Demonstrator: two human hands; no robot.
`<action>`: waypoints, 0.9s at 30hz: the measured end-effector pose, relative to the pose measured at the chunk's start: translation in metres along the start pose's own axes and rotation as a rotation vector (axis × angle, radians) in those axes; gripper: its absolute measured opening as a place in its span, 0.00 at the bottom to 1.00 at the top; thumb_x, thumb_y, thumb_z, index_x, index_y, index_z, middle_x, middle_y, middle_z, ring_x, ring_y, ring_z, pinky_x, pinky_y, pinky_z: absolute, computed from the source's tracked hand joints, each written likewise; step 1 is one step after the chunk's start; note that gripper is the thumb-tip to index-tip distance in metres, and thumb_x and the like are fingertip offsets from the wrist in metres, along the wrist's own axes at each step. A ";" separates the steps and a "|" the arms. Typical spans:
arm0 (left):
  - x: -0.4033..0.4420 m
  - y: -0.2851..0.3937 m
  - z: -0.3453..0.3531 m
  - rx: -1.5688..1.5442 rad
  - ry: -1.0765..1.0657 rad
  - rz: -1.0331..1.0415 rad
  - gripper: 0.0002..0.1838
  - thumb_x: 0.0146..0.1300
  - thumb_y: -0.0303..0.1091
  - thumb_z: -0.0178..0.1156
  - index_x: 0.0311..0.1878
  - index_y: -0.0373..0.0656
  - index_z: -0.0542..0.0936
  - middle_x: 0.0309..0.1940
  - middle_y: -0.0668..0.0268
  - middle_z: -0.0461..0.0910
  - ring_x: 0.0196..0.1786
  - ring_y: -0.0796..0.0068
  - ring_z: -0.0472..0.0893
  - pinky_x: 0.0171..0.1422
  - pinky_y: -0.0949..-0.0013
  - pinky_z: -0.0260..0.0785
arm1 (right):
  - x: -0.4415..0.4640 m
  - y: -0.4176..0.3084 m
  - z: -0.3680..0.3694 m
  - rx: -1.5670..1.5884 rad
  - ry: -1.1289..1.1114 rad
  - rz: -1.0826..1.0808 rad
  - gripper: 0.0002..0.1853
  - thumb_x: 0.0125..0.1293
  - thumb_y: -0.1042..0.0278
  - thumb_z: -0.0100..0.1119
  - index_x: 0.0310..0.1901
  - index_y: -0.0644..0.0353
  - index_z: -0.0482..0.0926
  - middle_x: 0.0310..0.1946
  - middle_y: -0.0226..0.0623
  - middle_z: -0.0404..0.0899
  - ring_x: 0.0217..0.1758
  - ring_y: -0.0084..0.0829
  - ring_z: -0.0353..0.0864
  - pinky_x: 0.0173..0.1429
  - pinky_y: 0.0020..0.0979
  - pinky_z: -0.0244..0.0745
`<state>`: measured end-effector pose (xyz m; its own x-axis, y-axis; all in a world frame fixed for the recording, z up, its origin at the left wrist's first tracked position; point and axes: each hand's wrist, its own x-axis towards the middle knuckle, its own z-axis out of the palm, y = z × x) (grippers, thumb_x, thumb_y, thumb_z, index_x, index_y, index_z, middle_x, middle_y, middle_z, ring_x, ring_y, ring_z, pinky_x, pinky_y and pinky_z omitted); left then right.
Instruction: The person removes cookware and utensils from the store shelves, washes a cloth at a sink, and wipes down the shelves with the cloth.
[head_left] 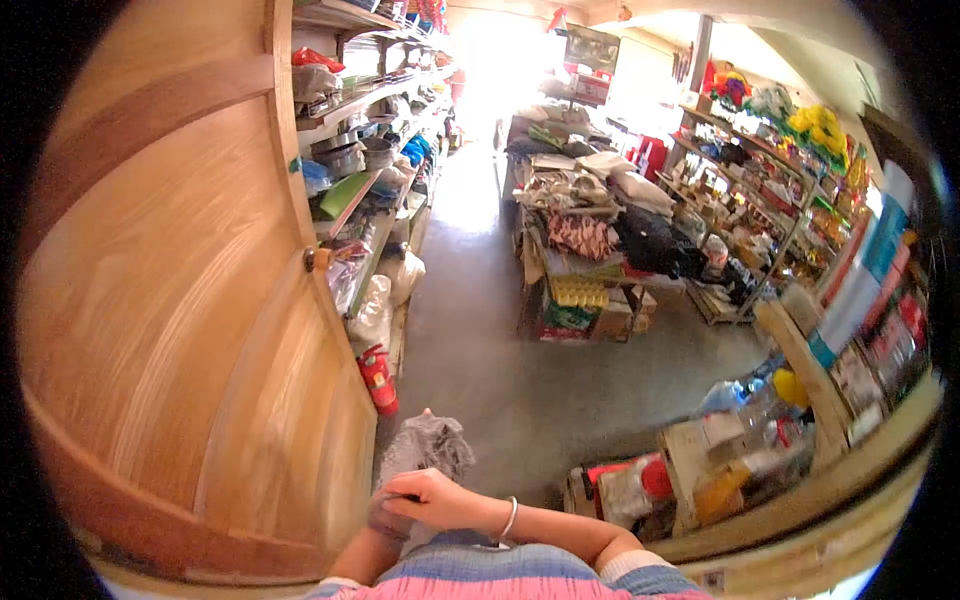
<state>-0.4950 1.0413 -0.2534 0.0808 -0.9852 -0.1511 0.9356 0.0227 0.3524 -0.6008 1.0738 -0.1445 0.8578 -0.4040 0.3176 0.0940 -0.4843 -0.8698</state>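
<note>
In front of my body, a crumpled grey cloth (430,447) reaches forward from my hands. My right hand (438,498), with a light bangle on the wrist, lies across the near end of the cloth with its fingers curled over it. Partly beneath it is my left hand (385,517); its fingers are hidden by the right hand and the cloth. A small skin-coloured spot shows at the cloth's far tip. Between the hands there is a short dark gap or object that I cannot make out.
A wooden door (190,300) stands at the left, with a red fire extinguisher (378,380) by its edge. Loaded shelves (350,100) line the aisle. A table piled with fabrics (580,235) stands mid-room. Boxes and bottles (720,450) crowd the lower right.
</note>
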 end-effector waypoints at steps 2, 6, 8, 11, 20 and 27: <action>0.068 0.004 -0.006 -0.008 -0.055 -0.034 0.22 0.66 0.44 0.50 0.57 0.39 0.68 0.54 0.63 0.71 0.56 0.67 0.71 0.58 0.61 0.68 | 0.050 0.035 -0.060 -0.050 0.045 0.020 0.10 0.62 0.69 0.55 0.42 0.63 0.77 0.31 0.42 0.78 0.34 0.38 0.77 0.41 0.31 0.72; 0.192 0.006 -0.016 -0.071 -0.175 -0.143 0.23 0.67 0.43 0.48 0.59 0.39 0.66 0.57 0.62 0.70 0.58 0.65 0.70 0.60 0.59 0.68 | 0.108 0.106 -0.194 -0.389 0.388 0.239 0.14 0.60 0.64 0.58 0.45 0.62 0.77 0.39 0.42 0.78 0.44 0.40 0.77 0.49 0.35 0.71; 0.211 0.015 0.034 0.418 -0.011 -0.073 0.21 0.67 0.43 0.47 0.58 0.40 0.69 0.54 0.61 0.73 0.54 0.63 0.74 0.57 0.57 0.70 | 0.122 0.125 -0.249 -0.996 0.545 0.234 0.19 0.57 0.61 0.60 0.49 0.60 0.75 0.47 0.43 0.74 0.56 0.43 0.70 0.59 0.41 0.65; 0.288 0.011 0.043 0.416 -0.063 -0.175 0.22 0.66 0.43 0.47 0.58 0.41 0.69 0.53 0.61 0.73 0.53 0.63 0.74 0.56 0.57 0.70 | 0.151 0.175 -0.298 -0.950 0.625 0.107 0.24 0.56 0.60 0.60 0.54 0.59 0.72 0.52 0.44 0.71 0.63 0.45 0.63 0.65 0.43 0.58; 0.546 -0.021 0.070 0.650 -0.125 -0.308 0.22 0.65 0.44 0.48 0.58 0.41 0.69 0.52 0.61 0.74 0.52 0.63 0.75 0.54 0.56 0.69 | 0.276 0.341 -0.473 -0.629 0.557 -0.186 0.23 0.60 0.59 0.55 0.56 0.60 0.71 0.54 0.40 0.71 0.62 0.41 0.65 0.66 0.42 0.58; 0.703 0.019 0.102 0.822 -0.020 -0.152 0.23 0.64 0.45 0.50 0.58 0.42 0.69 0.51 0.60 0.74 0.51 0.63 0.75 0.53 0.55 0.69 | 0.384 0.391 -0.584 1.724 0.152 -0.072 0.35 0.66 0.47 0.47 0.68 0.59 0.52 0.66 0.44 0.56 0.71 0.39 0.51 0.73 0.38 0.47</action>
<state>-0.4552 0.3323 -0.2587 -0.0393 -0.9706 -0.2376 0.3866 -0.2340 0.8921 -0.5295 0.2755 -0.1421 0.7863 -0.5330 0.3124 0.6018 0.7753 -0.1920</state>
